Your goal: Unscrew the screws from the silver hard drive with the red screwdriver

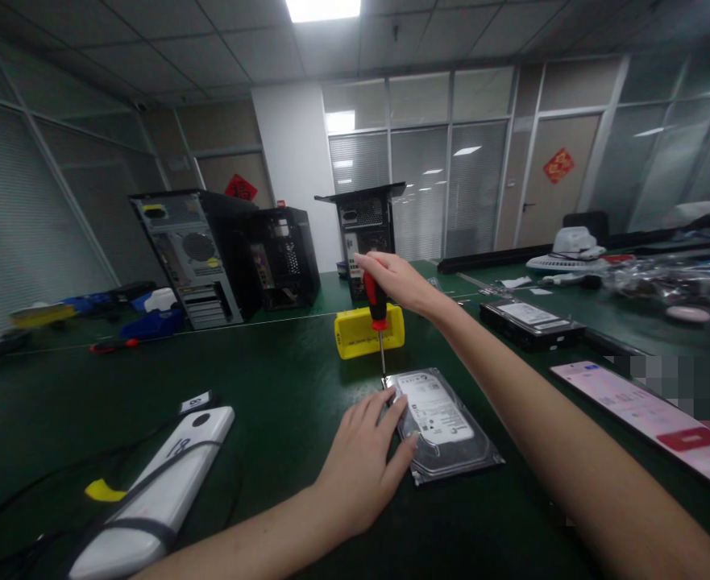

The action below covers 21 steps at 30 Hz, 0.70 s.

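Note:
A silver hard disk drive (pixel 442 415) with a white label lies on the dark green table, label side up. My left hand (pixel 363 459) rests along its left edge, fingers stretched out and apart, thumb on the top face. Above the drive, my right hand (pixel 394 278) is closed around the red and black handle of a screwdriver (pixel 377 310). The shaft stands almost upright, its tip at the drive's far left corner. Whether the tip sits in a screw is too small to tell. Just behind stands a yellow plastic tray (pixel 355 342), partly covered by the screwdriver.
A white device (pixel 167 475) with a black cable lies at the left. On the right are a second hard drive (pixel 533 318) and a phone (pixel 650 427) with a pink screen. Several black computer cases (pixel 197 250) stand at the back. Clear plastic bags (pixel 662 274) lie far right.

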Each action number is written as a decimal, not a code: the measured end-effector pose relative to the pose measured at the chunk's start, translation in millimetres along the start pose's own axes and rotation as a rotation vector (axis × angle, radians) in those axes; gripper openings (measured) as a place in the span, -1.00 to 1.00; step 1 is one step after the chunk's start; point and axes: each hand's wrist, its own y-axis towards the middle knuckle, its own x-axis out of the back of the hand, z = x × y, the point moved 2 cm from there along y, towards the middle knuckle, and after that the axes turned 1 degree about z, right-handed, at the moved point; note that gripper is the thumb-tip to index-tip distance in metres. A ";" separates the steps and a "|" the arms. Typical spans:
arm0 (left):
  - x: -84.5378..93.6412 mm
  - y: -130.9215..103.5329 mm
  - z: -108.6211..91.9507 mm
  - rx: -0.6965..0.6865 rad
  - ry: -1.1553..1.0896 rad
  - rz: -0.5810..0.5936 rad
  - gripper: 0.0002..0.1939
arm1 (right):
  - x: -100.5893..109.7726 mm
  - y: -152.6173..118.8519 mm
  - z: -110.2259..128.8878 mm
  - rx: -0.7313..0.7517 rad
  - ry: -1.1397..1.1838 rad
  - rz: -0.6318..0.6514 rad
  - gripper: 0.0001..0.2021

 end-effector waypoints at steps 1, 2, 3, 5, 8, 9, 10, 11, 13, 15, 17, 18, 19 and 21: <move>0.2 0.0 -0.2 -0.001 0.002 0.000 -0.48 | 1.5 0.7 -1.8 -0.044 0.035 0.022 -0.59; 0.3 0.0 -0.2 -0.001 0.003 0.000 -0.48 | 2.9 1.1 -3.2 -0.088 0.067 0.041 -0.61; 0.2 0.0 -0.2 0.000 0.004 0.000 -0.48 | 4.1 1.0 -3.8 -0.119 0.097 0.056 -0.64; -0.5 0.0 0.4 0.003 0.005 -0.001 -0.47 | 4.8 0.0 -2.5 -0.134 0.199 0.101 -0.71; -2.0 -0.2 1.4 0.000 0.004 -0.002 -0.46 | 1.3 -2.2 2.8 -0.112 0.449 0.196 -0.83; -2.5 -0.1 1.6 0.000 0.004 -0.004 -0.46 | -0.5 -2.7 4.3 -0.100 0.519 0.221 -0.86; -2.8 0.0 1.7 0.001 0.005 -0.005 -0.47 | -2.3 -2.9 5.4 -0.082 0.564 0.237 -0.86; -3.0 0.2 1.7 0.003 0.007 -0.007 -0.47 | -4.0 -3.0 6.1 -0.057 0.577 0.246 -0.85; -3.0 0.6 1.3 0.003 0.011 -0.010 -0.47 | -5.7 -2.5 6.1 -0.008 0.496 0.206 -0.79; -2.7 0.7 0.7 0.000 0.011 -0.011 -0.47 | -3.8 -1.8 5.0 0.011 0.257 0.054 -0.72; -2.1 0.4 0.2 -0.004 0.010 -0.011 -0.47 | 0.9 -2.0 4.7 -0.001 -0.030 -0.132 -0.65; -1.9 0.2 0.1 -0.005 0.010 -0.011 -0.48 | 3.2 -2.2 4.9 -0.018 -0.144 -0.194 -0.64; -1.7 0.0 0.1 -0.005 0.009 -0.013 -0.48 | 5.2 -2.5 4.8 -0.042 -0.225 -0.225 -0.63; -1.5 -0.1 0.3 -0.004 0.006 -0.014 -0.48 | 8.4 -2.7 3.5 -0.101 -0.301 -0.237 -0.65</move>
